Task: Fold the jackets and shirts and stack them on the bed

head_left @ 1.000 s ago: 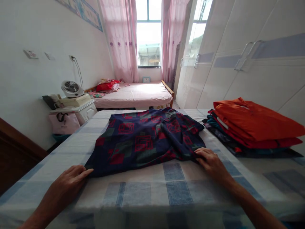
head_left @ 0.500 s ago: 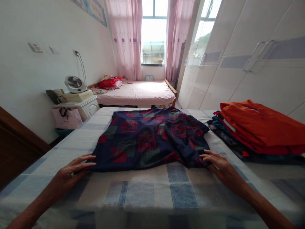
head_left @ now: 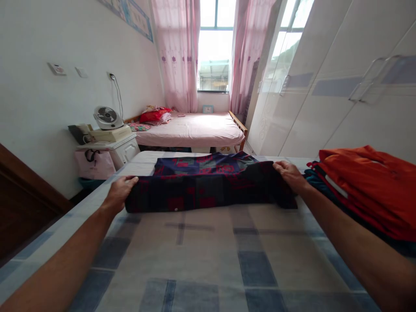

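A dark navy shirt [head_left: 201, 190] with red and grey-green square patterns lies across the bed, its near part raised and turned back so that the darker inner side faces me. My left hand [head_left: 121, 190] is closed in a pinch on the shirt's left corner. At the opposite corner, my right hand [head_left: 289, 173] grips the cloth between thumb and fingers. The fabric stretches between both hands. A small pale button shows near the lower edge. The far part of the shirt rests flat behind the lifted part.
A checked bedsheet [head_left: 195, 260] covers the near bed. To the right sits a stack of folded clothes [head_left: 367, 182], orange on top. Beyond are a pink-covered bed [head_left: 191, 130], a nightstand [head_left: 125, 149] with a fan [head_left: 108, 117], a pink bag [head_left: 94, 162] and a white wardrobe [head_left: 331, 117].
Both hands have closed on the shirt's near edge and lifted it up and away from me. The near part of the shirt is now doubled back, uncovering more bedsheet.
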{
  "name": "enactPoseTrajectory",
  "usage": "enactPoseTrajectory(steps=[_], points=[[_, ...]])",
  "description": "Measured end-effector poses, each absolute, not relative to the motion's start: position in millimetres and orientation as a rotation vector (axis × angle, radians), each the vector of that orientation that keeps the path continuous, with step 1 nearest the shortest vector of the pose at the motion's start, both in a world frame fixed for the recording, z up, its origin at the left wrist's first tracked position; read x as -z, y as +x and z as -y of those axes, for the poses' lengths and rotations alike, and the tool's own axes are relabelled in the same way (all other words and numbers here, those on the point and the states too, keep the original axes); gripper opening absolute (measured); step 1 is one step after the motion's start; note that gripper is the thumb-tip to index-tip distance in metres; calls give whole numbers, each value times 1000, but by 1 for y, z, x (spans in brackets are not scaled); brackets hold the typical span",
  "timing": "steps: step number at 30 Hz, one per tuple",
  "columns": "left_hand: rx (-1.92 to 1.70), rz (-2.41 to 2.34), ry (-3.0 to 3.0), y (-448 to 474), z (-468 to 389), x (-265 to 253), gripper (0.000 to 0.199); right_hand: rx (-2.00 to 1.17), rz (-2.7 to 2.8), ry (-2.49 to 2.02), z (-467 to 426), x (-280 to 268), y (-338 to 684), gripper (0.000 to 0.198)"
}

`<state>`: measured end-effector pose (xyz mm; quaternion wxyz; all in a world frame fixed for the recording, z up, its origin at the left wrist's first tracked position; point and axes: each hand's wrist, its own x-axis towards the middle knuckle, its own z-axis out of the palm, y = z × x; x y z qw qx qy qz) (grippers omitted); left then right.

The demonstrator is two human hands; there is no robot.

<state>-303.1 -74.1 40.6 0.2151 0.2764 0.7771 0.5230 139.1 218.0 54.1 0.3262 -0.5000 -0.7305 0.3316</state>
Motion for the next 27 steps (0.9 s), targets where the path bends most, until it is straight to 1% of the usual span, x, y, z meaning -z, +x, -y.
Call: enactPoseTrajectory(steps=[2, 4, 7, 9, 12, 15, 19, 21, 23, 25, 27], points=[[-1408, -2199, 709, -305, 66, -30, 59, -806, 1945, -1423, -231, -40, 139, 41], [-1363, -2221, 672, -304, 72, -22, 65, -744, 1990, -1481, -228, -25, 151, 48], [-1326, -2236, 696, -299, 92, -17, 74, -617, 2063, -1535, -205, -8, 177, 56], [-1323, -2194, 783, -294, 102, -17, 76, -563, 2107, -1549, -188, -2, 189, 58], [-1388, -2072, 887, -291, 104, -14, 76, -506, 2195, -1508, -177, 2, 193, 47], [-1478, -2103, 864, -293, 99, -8, 70, -443, 2181, -1556, -183, 5, 188, 34], [-1439, -2132, 874, -297, 95, -5, 62, -392, 2071, -1654, -190, 12, 184, 36], [-1389, -2132, 877, -296, 95, -5, 61, -413, 2081, -1645, -189, 15, 184, 40], [-1389, -2144, 851, -295, 94, -5, 57, -527, 2084, -1577, -189, 15, 185, 38], [-1470, -2099, 770, -295, 92, -5, 54, -706, 1967, -1438, -192, 11, 189, 36], [-1555, -2007, 676, -296, 91, -5, 54, -805, 1777, -1337, -196, 6, 197, 36]])
